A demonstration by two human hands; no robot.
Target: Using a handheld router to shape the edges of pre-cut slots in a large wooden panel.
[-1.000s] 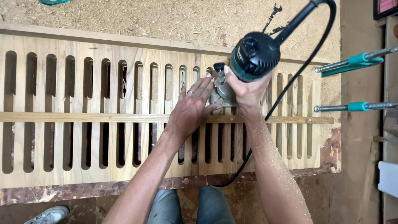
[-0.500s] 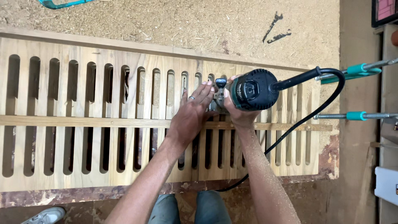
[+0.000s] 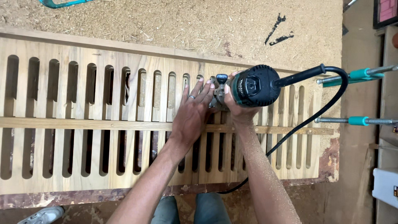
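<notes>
Right hand (image 3: 234, 108) grips router (image 3: 248, 86); left hand (image 3: 191, 112) open, flat on slotted panel (image 3: 83, 103).

Two bare forearms, dusted with sawdust. The left hand (image 3: 191, 114) wears a ring. Blue-grey trousers (image 3: 195, 209) and a pale shoe (image 3: 41, 215) show below.

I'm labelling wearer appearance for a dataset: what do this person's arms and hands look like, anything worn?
Both forearms are bare, no sleeves or gloves in view. The left hand wears a plain ring on one finger. The right hand shows no ring or watch; fine sawdust speckles its forearm. No markings are visible on either arm.
</notes>
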